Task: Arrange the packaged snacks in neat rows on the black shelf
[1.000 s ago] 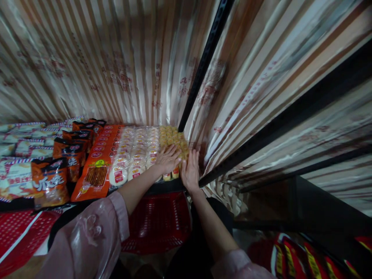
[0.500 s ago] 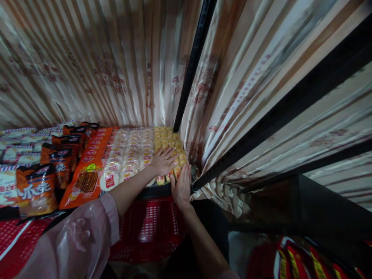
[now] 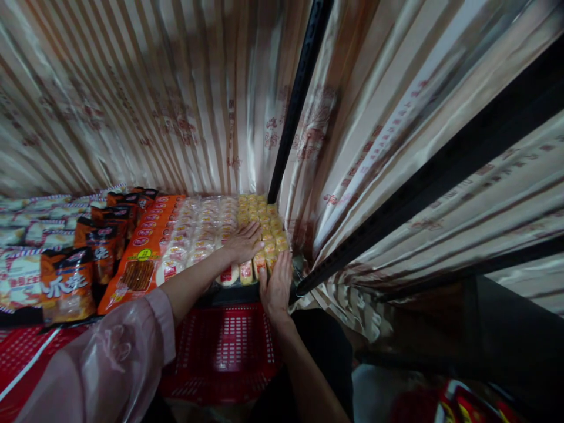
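Small yellow wrapped snack packs (image 3: 261, 212) stand in tight rows at the right end of the shelf. My left hand (image 3: 242, 242) lies flat across their left side, fingers stretched toward the back. Against the front right of the same rows rests my right hand (image 3: 277, 289), its fingers straight and pointing up and away. Neither hand grasps a pack. Clear-wrapped round white snacks (image 3: 200, 241) with red labels fill the rows just left of the yellow ones, partly covered by my left forearm.
Orange flat packs (image 3: 138, 267), orange-and-black bags (image 3: 70, 285) and white bags (image 3: 22, 282) line the shelf leftward. Below sits a red basket (image 3: 180, 367). A black post (image 3: 293, 117), a slanting black bar (image 3: 418, 170) and pleated curtains (image 3: 198, 88) enclose the corner.
My left hand has shifted slightly left and back over the packs, uncovering more yellow fronts between the hands. My right hand stays nearly in place. The view has turned slightly left.
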`<state>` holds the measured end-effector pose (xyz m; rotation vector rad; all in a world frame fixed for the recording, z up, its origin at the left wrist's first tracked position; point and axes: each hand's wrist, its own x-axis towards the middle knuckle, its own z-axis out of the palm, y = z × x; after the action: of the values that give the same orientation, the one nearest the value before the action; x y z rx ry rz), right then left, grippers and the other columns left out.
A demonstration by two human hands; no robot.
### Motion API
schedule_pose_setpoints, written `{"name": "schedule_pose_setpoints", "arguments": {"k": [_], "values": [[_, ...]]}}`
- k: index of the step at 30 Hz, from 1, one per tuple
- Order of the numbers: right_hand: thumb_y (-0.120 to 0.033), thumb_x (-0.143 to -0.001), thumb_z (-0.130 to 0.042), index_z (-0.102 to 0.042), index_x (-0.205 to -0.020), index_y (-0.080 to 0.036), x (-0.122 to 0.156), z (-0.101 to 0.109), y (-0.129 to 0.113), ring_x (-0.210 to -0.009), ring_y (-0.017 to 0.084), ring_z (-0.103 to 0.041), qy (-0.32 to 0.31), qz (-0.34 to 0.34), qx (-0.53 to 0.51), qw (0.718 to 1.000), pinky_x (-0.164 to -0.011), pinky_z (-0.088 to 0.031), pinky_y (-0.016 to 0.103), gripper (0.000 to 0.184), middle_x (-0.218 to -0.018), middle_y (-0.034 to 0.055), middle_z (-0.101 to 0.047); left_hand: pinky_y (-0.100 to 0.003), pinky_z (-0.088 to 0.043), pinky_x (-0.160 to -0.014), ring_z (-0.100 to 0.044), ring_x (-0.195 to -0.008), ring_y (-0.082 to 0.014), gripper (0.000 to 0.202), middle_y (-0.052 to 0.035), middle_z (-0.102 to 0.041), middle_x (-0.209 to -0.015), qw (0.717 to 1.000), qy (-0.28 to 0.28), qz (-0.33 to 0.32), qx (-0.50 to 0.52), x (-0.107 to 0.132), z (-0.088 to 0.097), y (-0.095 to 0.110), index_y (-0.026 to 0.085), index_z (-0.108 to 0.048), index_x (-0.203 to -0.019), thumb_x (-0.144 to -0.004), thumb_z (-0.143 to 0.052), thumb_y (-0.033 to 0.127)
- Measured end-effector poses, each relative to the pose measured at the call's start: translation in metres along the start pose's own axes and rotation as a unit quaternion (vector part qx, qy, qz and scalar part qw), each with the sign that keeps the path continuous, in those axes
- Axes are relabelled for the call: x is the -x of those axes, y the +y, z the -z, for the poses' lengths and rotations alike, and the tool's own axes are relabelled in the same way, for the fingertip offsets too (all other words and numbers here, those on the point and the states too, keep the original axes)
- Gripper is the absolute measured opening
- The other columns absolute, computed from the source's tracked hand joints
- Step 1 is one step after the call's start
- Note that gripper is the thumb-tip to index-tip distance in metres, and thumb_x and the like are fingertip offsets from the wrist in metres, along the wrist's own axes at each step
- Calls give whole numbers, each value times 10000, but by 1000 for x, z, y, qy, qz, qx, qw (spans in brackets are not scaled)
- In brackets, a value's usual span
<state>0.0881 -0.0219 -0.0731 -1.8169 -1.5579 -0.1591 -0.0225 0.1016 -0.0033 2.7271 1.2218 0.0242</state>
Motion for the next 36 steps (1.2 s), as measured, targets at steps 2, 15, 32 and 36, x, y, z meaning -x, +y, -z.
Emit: {"name": "schedule_pose_setpoints", "arguments": {"k": [2,15,32,36], "values": [[-379,-943,-289,-122,-1441,-20,-1,-1,0,-1396,273,-97,-1,-2,0,1000,-1088,-227,509,636,-1489,224,-188,-380,-104,-1150,-74,-1412,-176,626,-71,-149,-1528,1000,-13,-8,-2,1,-1,0,138,-218,-1441,-933,-119,489],[-388,-937,-292,-101,-1446,-29,-5,-5,-2,-1393,291,-106,13,-11,7,1000,-1074,-233,532,652,-1494,225,-167,-403,-98,-1154,-40,-1413,-195,613,-80,-137,-1529,998,38,38,11,-1,0,1,124,-227,-1436,-937,-140,468],[-416,-931,-251,-173,-1423,18,-11,-2,-9,-1391,300,-121,7,-61,-3,998,-1064,-231,540,661,-1480,244,-195,-388,-108,-1154,-48,-1413,-195,665,-82,-157,-1524,1000,21,10,12,-13,0,17,113,-245,-1427,-917,-137,526],[-419,-933,-239,-210,-1407,40,-11,-3,-9,-1392,301,-115,10,-57,7,998,-1061,-241,530,661,-1467,257,-219,-377,-122,-1156,-69,-1411,-188,657,-74,-192,-1517,1000,10,7,21,-14,0,19,121,-266,-1421,-916,-150,525]]}}
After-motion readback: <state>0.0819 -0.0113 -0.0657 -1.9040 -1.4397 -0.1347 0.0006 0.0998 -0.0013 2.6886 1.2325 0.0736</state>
